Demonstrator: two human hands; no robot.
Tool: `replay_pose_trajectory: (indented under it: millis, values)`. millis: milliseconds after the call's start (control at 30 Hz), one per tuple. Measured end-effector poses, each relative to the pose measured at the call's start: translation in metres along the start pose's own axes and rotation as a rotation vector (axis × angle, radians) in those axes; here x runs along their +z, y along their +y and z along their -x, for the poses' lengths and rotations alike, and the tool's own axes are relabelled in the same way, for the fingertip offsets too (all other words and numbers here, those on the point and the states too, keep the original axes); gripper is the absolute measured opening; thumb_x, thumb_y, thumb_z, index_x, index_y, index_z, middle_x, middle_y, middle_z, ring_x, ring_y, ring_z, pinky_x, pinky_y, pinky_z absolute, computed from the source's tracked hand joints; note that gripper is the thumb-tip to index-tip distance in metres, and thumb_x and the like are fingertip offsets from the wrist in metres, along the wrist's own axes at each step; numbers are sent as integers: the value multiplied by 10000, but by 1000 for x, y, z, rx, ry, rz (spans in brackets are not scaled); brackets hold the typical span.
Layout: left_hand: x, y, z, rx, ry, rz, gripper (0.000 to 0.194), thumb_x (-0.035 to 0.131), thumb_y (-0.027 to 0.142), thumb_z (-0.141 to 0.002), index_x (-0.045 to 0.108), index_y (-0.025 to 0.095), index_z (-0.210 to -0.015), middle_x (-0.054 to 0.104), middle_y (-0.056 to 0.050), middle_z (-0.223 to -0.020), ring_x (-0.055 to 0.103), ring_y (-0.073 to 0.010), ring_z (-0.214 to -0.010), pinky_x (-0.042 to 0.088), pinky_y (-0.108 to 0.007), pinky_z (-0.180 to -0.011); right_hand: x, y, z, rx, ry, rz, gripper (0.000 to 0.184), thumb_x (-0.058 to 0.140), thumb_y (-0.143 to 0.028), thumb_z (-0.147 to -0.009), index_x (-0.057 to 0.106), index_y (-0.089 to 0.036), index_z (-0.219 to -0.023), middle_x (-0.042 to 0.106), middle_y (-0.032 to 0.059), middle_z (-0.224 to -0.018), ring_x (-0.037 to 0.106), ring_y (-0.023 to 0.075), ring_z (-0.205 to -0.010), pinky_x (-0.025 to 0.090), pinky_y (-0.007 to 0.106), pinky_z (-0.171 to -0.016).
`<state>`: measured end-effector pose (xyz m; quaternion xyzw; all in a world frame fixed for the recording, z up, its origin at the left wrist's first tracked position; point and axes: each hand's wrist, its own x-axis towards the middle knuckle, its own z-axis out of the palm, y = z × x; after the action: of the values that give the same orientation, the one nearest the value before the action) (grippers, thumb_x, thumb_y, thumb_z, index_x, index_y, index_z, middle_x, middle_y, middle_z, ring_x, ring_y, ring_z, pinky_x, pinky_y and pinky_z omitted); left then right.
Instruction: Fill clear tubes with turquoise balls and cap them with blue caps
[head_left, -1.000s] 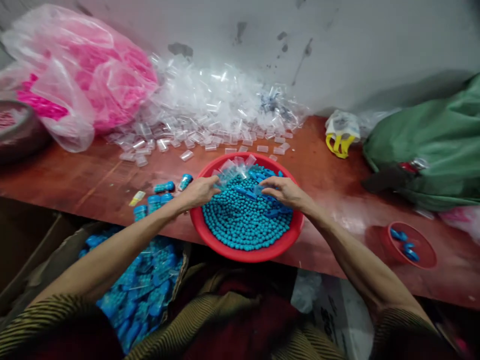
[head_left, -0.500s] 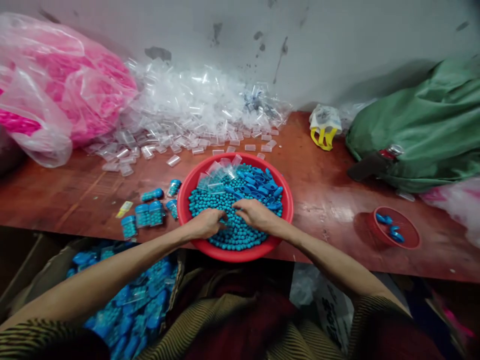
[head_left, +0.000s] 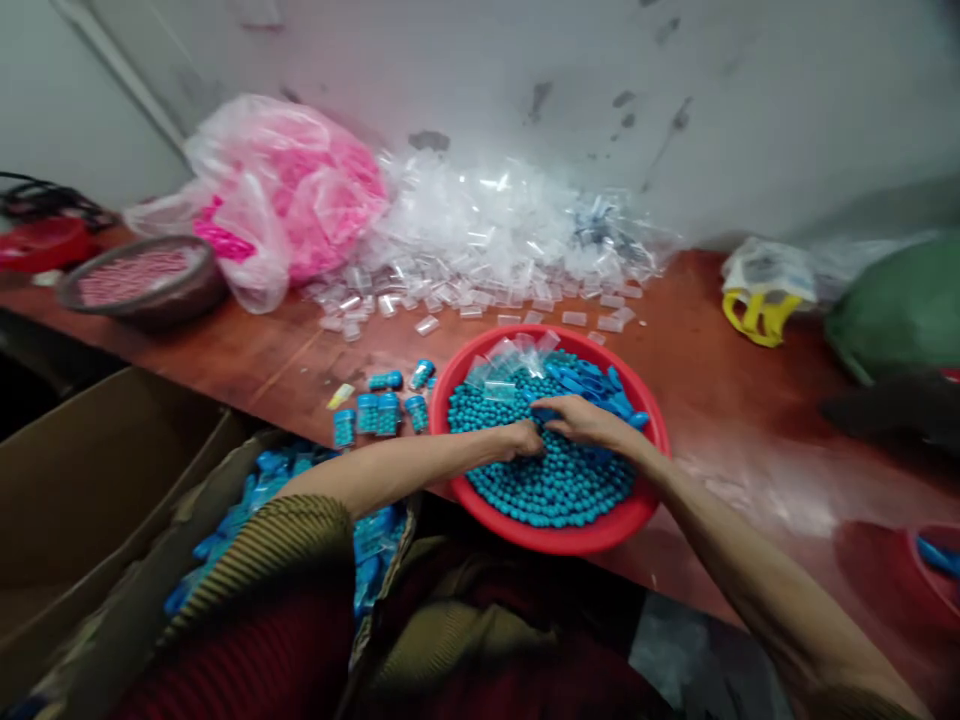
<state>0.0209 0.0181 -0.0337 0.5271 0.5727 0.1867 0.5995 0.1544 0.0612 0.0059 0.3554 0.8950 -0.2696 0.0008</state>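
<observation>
Working over the red basin (head_left: pixel 637 505), I would keep both wrists low so the blue beads (head_left: pixel 559 485) stay inside. My left hand (head_left: pixel 523 440) and right hand (head_left: pixel 589 422) meet fingertip to fingertip above them, pinching something small and blue; what it is, I cannot tell.

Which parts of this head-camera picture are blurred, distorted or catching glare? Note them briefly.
Head view: motion blur softens everything, and the hands over the blue beads show no finger detail; wide-angle distortion bends the table edge; glare whitens the clear capsule pile and the wet-looking tabletop on the right.
</observation>
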Motion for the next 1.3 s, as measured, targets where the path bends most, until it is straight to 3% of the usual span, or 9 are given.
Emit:
replay_pose_trajectory:
  millis: [133,233,367,500,667,867,1067,1200,1300]
  values:
    - [-11,5,3,-186,-28,132,320,681,86,-659,571,123,-958,517,43,-614,442,-83,-513,366,-213,-470,-15,4,7,153,119,-419,452,507,-352,-821,547,-110,-1201,646,39,-723,560,137,-492,431,257,-473]
    - [-22,10,11,-194,-69,239,412,674,103,-655,535,154,-1039,501,57,-611,438,-81,-504,350,-211,-466,-21,4,18,190,124,-623,555,568,-356,-763,474,-149,-1270,656,47,-821,531,102,-437,365,219,-390]
    - [-39,11,21,-118,-182,431,326,680,179,-681,524,173,-966,540,36,-691,532,-95,-601,446,-250,-587,-22,8,28,125,356,-570,402,575,-312,-752,582,-171,-1128,633,16,-803,554,117,-579,428,243,-533]
    - [-47,8,28,-64,-115,522,299,728,224,-642,530,173,-860,554,34,-700,531,-87,-616,422,-230,-592,-21,12,34,87,538,-227,232,622,-293,-755,654,-177,-953,612,35,-848,559,165,-788,438,294,-739]
    - [-42,8,36,44,-29,540,331,738,250,-632,503,180,-854,573,43,-704,551,-79,-624,415,-216,-612,-16,-3,43,94,395,-204,267,470,-252,-871,588,-146,-1086,646,62,-866,588,179,-817,441,310,-776]
    - [-39,10,45,114,-153,459,469,717,455,-644,417,191,-889,640,6,-706,644,-152,-597,438,-225,-521,2,-18,37,1,325,-367,390,448,-230,-872,536,-158,-1245,649,93,-1094,591,193,-988,430,336,-882]
    - [-32,13,56,106,-197,451,486,719,447,-641,444,175,-936,628,2,-784,654,-138,-593,468,-217,-504,9,-22,34,102,375,-569,345,467,-306,-869,623,-164,-1142,616,-1,-666,550,130,-591,459,263,-614]
    - [-27,13,59,167,-111,416,418,675,432,-678,448,161,-903,589,26,-714,621,-110,-560,491,-232,-527,12,-24,35,69,350,-624,323,431,-248,-876,616,-177,-1130,609,-3,-709,526,100,-563,452,241,-597]
    - [-25,11,59,197,-80,381,428,633,419,-715,424,173,-996,578,31,-755,596,-96,-506,470,-219,-456,16,-24,33,93,337,-776,312,451,-287,-865,612,-174,-1108,601,-8,-712,523,95,-543,447,228,-548]
